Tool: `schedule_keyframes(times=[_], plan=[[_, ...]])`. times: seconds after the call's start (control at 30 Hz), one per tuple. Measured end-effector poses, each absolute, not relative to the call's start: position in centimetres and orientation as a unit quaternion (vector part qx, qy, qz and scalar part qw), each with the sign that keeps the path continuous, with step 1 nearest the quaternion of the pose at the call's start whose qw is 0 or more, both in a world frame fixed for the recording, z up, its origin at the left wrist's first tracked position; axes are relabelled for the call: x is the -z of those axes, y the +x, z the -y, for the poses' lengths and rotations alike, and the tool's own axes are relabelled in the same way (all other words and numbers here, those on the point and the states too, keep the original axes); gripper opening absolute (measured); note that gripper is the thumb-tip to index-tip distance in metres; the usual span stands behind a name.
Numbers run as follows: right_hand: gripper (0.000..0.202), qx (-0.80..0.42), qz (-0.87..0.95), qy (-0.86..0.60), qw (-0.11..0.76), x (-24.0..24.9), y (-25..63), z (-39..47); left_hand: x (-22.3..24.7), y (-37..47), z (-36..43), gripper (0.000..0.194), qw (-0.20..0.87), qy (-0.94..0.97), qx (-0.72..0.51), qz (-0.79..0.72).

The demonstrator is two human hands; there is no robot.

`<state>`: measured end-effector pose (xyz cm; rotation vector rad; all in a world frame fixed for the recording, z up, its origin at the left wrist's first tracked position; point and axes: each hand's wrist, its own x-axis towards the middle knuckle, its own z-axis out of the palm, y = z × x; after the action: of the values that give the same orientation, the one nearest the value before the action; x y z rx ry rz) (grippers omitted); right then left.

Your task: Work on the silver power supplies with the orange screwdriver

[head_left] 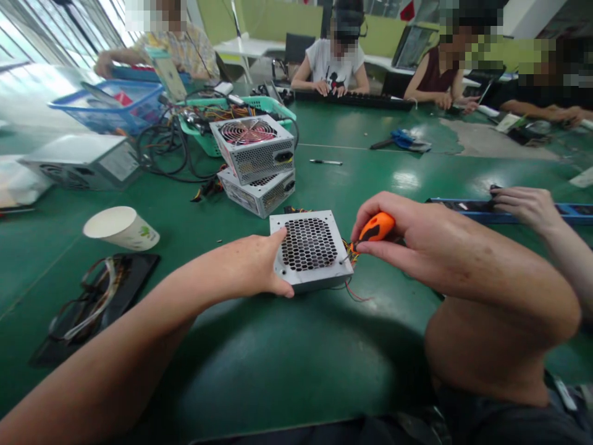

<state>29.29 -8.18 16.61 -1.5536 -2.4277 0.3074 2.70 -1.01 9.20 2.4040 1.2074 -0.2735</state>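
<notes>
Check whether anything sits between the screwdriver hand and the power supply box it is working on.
Nothing visible does. The right hand holds the orange-handled screwdriver with its tip at the right corner of the power supply; the left hand grips the box's left edge. Loose wires trail beside the corner, not across it.

A power supply is set on the table, flanked by both hands (left, right). Two stacked units are placed behind it, a paper cup to its left.
</notes>
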Motion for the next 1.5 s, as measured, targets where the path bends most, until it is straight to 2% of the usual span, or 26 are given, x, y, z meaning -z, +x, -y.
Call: schedule_keyframes(times=[0.27, 0.47, 0.6, 0.7, 0.8, 1.17, 1.3, 1.5], plan=[[0.019, -0.124, 0.837, -0.525, 0.093, -16.4, 28.2, 8.6, -9.0, 2.3, 0.5, 0.104, 0.223, 0.87, 0.09, -0.43], [0.019, -0.073, 0.809, -0.56, 0.163, -16.2, 27.8, 7.5, -9.2, 2.5, 0.4, 0.102, 0.219, 0.868, 0.098, -0.435], [0.009, -0.179, 0.842, -0.487, 0.145, -16.7, 28.5, 7.6, -9.3, 2.5, 0.5, 0.103, 0.22, 0.861, 0.108, -0.445], [0.013, -0.221, 0.848, -0.46, 0.142, -16.8, 28.9, 7.8, -9.2, 2.4, 0.5, 0.103, 0.213, 0.862, 0.107, -0.448], [0.017, -0.199, 0.832, -0.49, 0.167, -16.6, 28.6, 7.8, -9.0, 2.4, 0.4, 0.104, 0.217, 0.868, 0.096, -0.436], [0.016, -0.162, 0.822, -0.521, 0.166, -16.8, 28.4, 8.3, -8.9, 2.2, 0.3, 0.101, 0.216, 0.87, 0.103, -0.431], [0.014, -0.126, 0.812, -0.539, 0.186, -17.5, 28.8, 8.8, -8.4, 2.0, 0.1, 0.107, 0.209, 0.869, 0.106, -0.436], [0.021, -0.08, 0.788, -0.572, 0.213, -17.5, 28.8, 8.7, -8.1, 1.8, 0.1, 0.114, 0.205, 0.865, 0.105, -0.446]])
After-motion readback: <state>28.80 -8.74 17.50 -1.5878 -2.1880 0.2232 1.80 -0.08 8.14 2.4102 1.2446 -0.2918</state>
